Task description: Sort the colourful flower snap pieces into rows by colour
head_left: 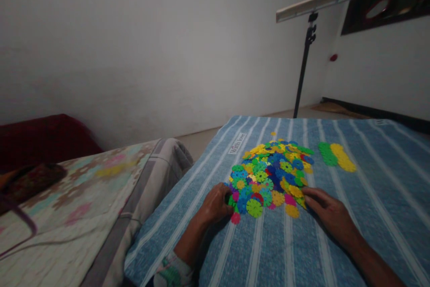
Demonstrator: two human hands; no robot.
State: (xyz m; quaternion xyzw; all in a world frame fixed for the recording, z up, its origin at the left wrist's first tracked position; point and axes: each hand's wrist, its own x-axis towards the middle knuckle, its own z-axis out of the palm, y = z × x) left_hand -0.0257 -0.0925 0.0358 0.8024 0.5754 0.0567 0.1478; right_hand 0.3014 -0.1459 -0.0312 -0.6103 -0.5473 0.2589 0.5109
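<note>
A heap of flower-shaped plastic discs [260, 175] in yellow, green, blue, red and pink lies on the striped blue cloth [272, 242]. At the heap's near left edge is my left hand [215, 204], its fingers curled around a green disc [231, 199] that is partly hidden by them. My right hand [325, 211] reaches in from the right, fingers extended, the tips touching yellow discs [298, 195] at the heap's edge. Just in front of the heap lie a lime green disc [254, 208] and a pink disc [235, 218].
Beyond my right hand, a green row of discs [327, 154] lies beside a yellow row [342, 157]. To the left stands a bed or table with a floral cover [90, 202]. A light panel on a black stand [304, 63] rises behind the cloth, before a white wall.
</note>
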